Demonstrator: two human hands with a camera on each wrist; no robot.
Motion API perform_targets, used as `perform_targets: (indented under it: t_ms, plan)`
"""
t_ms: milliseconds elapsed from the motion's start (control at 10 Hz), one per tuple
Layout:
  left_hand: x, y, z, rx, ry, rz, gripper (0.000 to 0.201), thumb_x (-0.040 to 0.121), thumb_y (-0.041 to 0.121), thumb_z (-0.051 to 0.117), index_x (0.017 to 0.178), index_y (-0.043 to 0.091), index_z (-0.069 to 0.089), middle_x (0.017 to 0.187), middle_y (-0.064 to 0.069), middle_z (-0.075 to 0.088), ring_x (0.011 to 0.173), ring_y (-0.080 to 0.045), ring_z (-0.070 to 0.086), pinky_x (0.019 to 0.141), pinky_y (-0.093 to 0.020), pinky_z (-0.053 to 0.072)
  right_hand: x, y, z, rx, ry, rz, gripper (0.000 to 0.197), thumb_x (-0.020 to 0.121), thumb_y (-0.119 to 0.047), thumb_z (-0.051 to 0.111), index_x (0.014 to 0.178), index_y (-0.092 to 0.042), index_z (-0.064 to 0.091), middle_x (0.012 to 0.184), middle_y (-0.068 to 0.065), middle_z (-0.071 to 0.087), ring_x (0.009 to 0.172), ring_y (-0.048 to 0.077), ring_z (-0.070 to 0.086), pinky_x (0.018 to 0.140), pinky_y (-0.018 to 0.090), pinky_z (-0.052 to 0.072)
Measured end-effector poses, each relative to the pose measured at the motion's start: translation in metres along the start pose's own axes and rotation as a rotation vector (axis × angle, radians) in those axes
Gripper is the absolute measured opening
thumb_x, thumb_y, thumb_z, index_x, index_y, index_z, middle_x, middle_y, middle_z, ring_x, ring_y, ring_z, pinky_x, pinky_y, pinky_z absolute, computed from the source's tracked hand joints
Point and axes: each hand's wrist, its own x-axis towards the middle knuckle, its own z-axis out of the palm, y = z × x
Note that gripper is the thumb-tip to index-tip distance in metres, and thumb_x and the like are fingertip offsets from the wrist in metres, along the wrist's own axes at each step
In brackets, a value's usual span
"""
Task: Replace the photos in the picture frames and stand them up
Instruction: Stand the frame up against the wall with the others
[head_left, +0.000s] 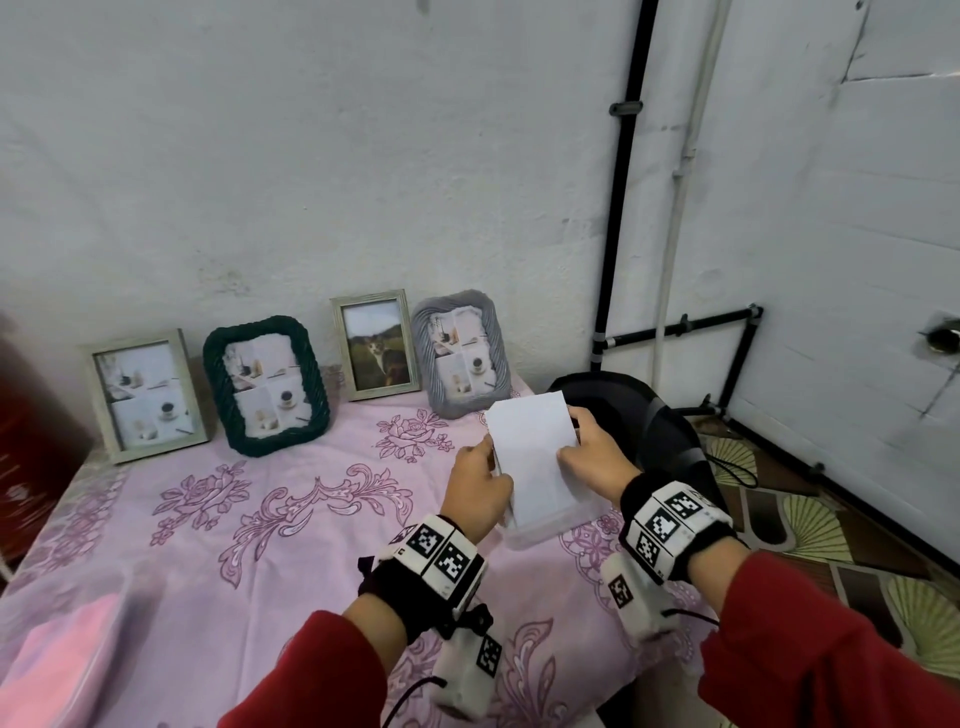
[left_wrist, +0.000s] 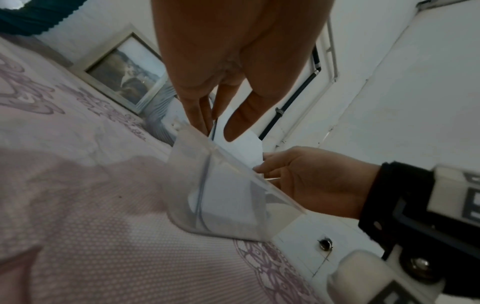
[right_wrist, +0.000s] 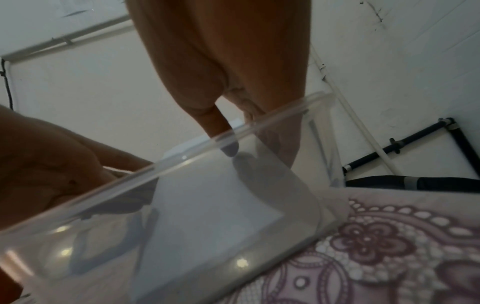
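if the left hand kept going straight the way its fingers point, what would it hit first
Probably the grey rope-edged frame. The left hand pinches the white photo sheets in the clear plastic box, fingers aimed toward the back wall; depth is unclear.

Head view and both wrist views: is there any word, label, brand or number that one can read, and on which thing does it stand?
No readable text in any view.
Wrist bands: only black-and-white square code markers, no letters or numbers.
White sheets held by both hands: the side that shows is blank.
Photos in the four frames: pictures only, no readable writing.
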Motion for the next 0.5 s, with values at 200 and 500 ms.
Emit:
perform_targets:
  t_ms: [200,500]
  plan:
    - [-0.008,0.005,-0.003,0.348,0.017,-0.180,0.044,0.082,0.015,0.052,0.126,0.015,0.058,0.127,-0.014,0.044,0.122,-0.032,0.032,0.102,-0.033,0.027,0.003,-0.001,0.000,-0.128,-0.022,0.038,0.053,0.085,0.003,0.044,0.137,-0.005,0.036,0.131,0.016,0.053,0.121,0.029,0.049,0.103,0.034,0.038]
    - [-0.016,-0.005,-0.014,0.208,0.090,-0.094,0.048,0.081,0.006,0.053,0.128,0.017,0.054,0.122,-0.012,0.045,0.119,-0.029,0.042,0.106,-0.038,0.033,-0.011,-0.019,0.000,-0.363,0.048,-0.036,0.052,0.084,-0.001,0.047,0.135,0.000,0.036,0.127,0.023,0.045,0.119,0.037,0.043,0.103,0.040,0.036]
